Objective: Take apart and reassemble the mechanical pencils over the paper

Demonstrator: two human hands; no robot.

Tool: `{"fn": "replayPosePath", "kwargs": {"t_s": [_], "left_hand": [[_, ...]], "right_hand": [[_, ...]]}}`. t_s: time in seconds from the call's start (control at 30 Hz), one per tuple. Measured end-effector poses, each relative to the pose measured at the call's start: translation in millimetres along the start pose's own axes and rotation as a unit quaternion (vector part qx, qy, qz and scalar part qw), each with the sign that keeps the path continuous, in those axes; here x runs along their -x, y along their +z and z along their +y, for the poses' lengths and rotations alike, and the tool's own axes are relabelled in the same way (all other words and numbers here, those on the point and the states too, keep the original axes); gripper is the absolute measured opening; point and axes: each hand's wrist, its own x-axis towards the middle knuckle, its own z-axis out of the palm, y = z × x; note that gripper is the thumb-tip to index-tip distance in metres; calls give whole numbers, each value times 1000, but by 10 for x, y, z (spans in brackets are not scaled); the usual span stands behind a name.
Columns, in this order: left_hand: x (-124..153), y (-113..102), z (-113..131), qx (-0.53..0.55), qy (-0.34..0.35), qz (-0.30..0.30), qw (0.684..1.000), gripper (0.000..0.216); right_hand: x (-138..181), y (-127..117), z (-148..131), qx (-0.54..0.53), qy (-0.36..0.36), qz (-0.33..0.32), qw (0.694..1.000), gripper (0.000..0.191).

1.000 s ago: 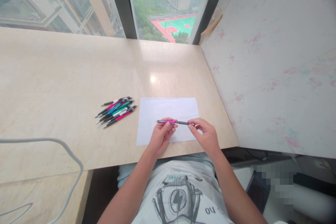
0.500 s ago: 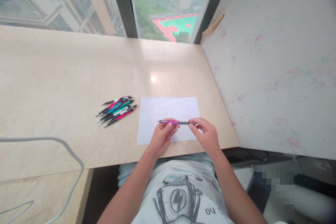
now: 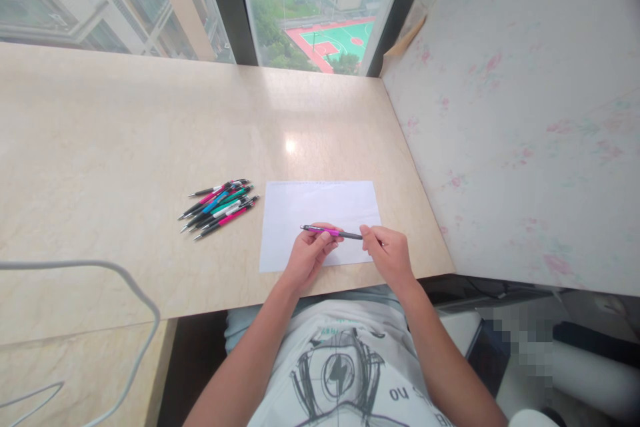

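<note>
A purple and black mechanical pencil (image 3: 350,235) lies nearly level between my two hands, above a sheet of white paper (image 3: 290,207). My left hand (image 3: 313,255) pinches its purple part between thumb and fingers. At the dark end, my right hand (image 3: 389,248) is closed round the tip, which the fingers mostly hide. Faint writing runs along the paper's top edge. Left of the paper lies a loose pile of similar pencils (image 3: 220,207) in pink, blue, green, white and black, their metal tips pointing left.
The beige marble-look desk (image 3: 125,147) reaches back to a window (image 3: 320,13). A wall with floral paper (image 3: 500,133) bounds it on the right. At the front left, a grey cable (image 3: 120,273) loops across.
My right hand has closed further over the pencil's dark end and tilted that end slightly down. My left hand keeps its pinch. The view has shifted a little.
</note>
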Motion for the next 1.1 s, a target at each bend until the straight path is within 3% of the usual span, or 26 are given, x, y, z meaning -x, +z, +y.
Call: {"fn": "replayPosePath", "kwargs": {"t_s": [0.13, 0.27, 0.53, 0.67, 0.83, 1.0, 1.1], "left_hand": [[-15, -18, -5, 25, 13, 26, 999, 26], [-32, -34, -12, 31, 12, 30, 999, 27], [-32, -7, -5, 30, 8, 28, 999, 28], [-26, -5, -3, 30, 10, 23, 999, 27], [-27, -6, -8, 21, 14, 13, 1000, 25], [-40, -3, -5, 30, 20, 20, 999, 24], [-45, 3, 6, 34, 21, 24, 999, 24]], "right_hand": [[6, 16, 32, -48, 13, -18, 999, 22], [9, 7, 41, -59, 16, -23, 998, 14], [-66, -38, 24, -25, -16, -31, 999, 25], [-71, -5, 61, 41, -46, -21, 998, 33], [-67, 28, 67, 64, -35, -13, 997, 46], [-71, 27, 21, -12, -39, -21, 999, 23], [-72, 23, 18, -20, -46, -36, 998, 21]]}}
